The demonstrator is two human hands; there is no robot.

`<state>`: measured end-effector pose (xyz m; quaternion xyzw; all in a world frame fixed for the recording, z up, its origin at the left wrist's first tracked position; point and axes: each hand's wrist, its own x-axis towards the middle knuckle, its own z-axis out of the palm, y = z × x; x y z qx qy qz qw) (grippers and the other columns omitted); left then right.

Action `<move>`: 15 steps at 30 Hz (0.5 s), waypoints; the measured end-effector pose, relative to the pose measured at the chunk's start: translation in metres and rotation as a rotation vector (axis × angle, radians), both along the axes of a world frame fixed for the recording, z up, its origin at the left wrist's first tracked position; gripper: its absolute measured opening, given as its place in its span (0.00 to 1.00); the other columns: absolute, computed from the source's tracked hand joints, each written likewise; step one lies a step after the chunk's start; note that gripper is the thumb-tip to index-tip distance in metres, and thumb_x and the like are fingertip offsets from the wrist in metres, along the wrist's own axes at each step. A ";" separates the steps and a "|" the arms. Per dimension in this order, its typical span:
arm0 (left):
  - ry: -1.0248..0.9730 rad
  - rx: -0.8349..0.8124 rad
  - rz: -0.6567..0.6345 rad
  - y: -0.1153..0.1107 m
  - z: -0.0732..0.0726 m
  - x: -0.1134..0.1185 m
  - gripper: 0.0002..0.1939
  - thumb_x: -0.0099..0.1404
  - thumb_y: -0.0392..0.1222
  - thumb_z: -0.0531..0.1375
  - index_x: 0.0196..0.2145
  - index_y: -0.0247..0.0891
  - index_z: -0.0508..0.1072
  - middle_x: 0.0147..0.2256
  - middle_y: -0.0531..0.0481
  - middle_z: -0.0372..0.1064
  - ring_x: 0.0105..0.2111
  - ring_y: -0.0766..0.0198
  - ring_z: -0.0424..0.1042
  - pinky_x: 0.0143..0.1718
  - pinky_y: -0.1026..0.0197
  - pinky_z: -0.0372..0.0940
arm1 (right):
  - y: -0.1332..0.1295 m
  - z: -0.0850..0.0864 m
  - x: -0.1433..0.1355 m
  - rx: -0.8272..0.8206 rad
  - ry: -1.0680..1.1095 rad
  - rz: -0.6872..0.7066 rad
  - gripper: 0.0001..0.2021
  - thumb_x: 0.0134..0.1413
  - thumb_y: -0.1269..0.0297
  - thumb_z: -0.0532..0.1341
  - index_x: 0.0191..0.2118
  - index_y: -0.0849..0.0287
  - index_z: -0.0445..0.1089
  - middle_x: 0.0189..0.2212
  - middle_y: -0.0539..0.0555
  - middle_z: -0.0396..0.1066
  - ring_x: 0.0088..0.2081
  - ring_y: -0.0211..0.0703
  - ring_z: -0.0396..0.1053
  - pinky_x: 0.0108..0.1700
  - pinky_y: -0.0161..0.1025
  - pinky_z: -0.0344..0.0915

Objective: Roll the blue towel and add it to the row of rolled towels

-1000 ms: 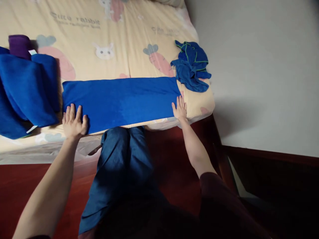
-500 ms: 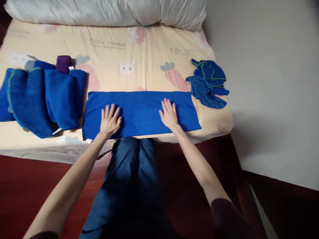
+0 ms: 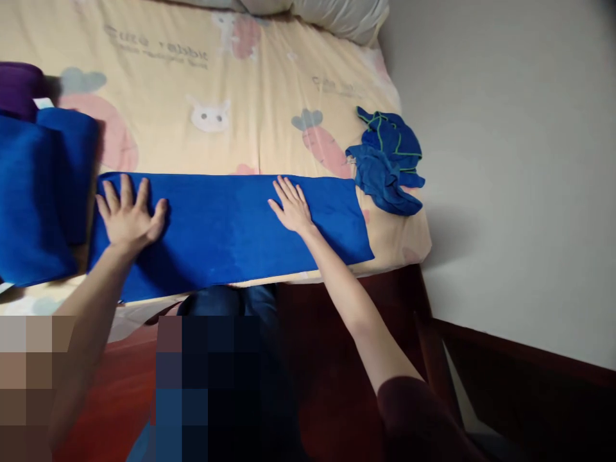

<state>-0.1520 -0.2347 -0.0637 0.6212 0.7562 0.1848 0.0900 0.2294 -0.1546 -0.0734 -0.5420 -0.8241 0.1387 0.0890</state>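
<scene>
My left hand (image 3: pixel 129 215) and right hand (image 3: pixel 290 206) lie flat, fingers spread, on the blue towel (image 3: pixel 226 228); crumpled cloth (image 3: pixel 387 160) at two o'clock.

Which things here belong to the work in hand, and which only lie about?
In hand: long blue towel, left hand and right hand flat on it.
Lying about: crumpled blue cloth, folded blue towels, purple roll, pillow.

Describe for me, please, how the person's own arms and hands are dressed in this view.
Both hands, the left hand and the right hand, are bare: no gloves, rings or watch show. The forearms are uncovered too. A dark maroon sleeve covers the right upper arm; the left arm's upper part is blurred out.
</scene>
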 end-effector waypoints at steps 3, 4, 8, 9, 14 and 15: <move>0.019 -0.003 0.001 0.008 0.000 -0.009 0.44 0.74 0.67 0.42 0.75 0.34 0.53 0.77 0.37 0.36 0.76 0.35 0.32 0.73 0.32 0.32 | 0.018 -0.001 0.055 0.001 -0.040 -0.086 0.33 0.75 0.51 0.46 0.78 0.56 0.44 0.78 0.53 0.41 0.79 0.50 0.38 0.79 0.60 0.33; 0.025 0.000 0.005 0.010 0.000 -0.010 0.44 0.74 0.67 0.42 0.75 0.34 0.53 0.77 0.37 0.36 0.76 0.35 0.33 0.73 0.31 0.33 | 0.024 -0.002 0.073 0.001 -0.054 -0.113 0.33 0.75 0.52 0.45 0.78 0.57 0.44 0.78 0.54 0.41 0.79 0.50 0.38 0.78 0.60 0.33; 0.041 -0.030 0.005 0.019 0.002 -0.016 0.44 0.74 0.67 0.41 0.75 0.32 0.52 0.77 0.38 0.36 0.76 0.36 0.34 0.72 0.30 0.36 | 0.041 -0.002 0.135 0.016 -0.117 -0.184 0.32 0.75 0.52 0.44 0.78 0.58 0.46 0.78 0.56 0.43 0.78 0.50 0.40 0.78 0.61 0.36; 0.040 -0.044 -0.004 0.020 0.002 -0.019 0.44 0.73 0.67 0.40 0.75 0.33 0.52 0.77 0.39 0.35 0.76 0.37 0.33 0.72 0.30 0.36 | 0.044 -0.002 0.148 0.024 -0.132 -0.190 0.32 0.75 0.52 0.43 0.78 0.58 0.47 0.78 0.56 0.44 0.78 0.50 0.41 0.78 0.60 0.38; 0.014 -0.050 -0.086 0.027 0.001 -0.036 0.46 0.73 0.69 0.38 0.75 0.34 0.51 0.78 0.44 0.32 0.77 0.42 0.31 0.74 0.38 0.33 | 0.055 -0.003 0.195 0.101 -0.165 -0.164 0.31 0.75 0.52 0.42 0.77 0.58 0.50 0.76 0.57 0.48 0.77 0.49 0.45 0.77 0.61 0.42; 0.012 -0.037 -0.110 0.028 0.001 -0.039 0.46 0.73 0.69 0.38 0.75 0.33 0.51 0.78 0.44 0.32 0.77 0.44 0.31 0.75 0.41 0.32 | 0.059 -0.005 0.202 0.115 -0.164 -0.158 0.31 0.75 0.52 0.42 0.77 0.57 0.51 0.76 0.57 0.49 0.77 0.49 0.45 0.77 0.61 0.43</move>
